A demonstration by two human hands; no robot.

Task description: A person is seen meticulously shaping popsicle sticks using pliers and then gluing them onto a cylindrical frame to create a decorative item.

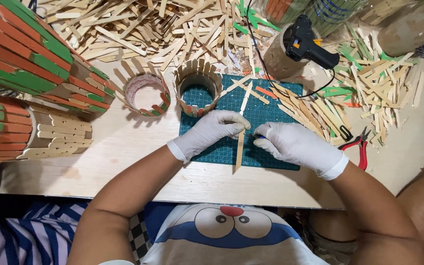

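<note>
Far left of the green cutting mat (271,154), big rolls clad in orange and green sticks (30,64) lie on the wooden table (123,147), with a roll of bare sticks (60,132) below them. Closer to the mat stands a tape ring (145,93) partly covered with sticks, and on the mat's upper left corner stands a cardboard ring (198,87) fenced with upright sticks.

The left hand (212,131), in a white glove, rests on the mat near its middle and pinches a long wooden stick (241,132) that lies upright across the mat, its lower end reaching just past the mat's near edge. The right hand (298,145), also gloved, is closed around a small tool with a blue tip (261,137), touching the stick just beside the left fingers.

Loose sticks (315,113) lie over the mat's right edge. Above the mat's upper right corner a black glue gun (307,44) sits on a roll. Right of the mat lie red pliers (359,147).
</note>
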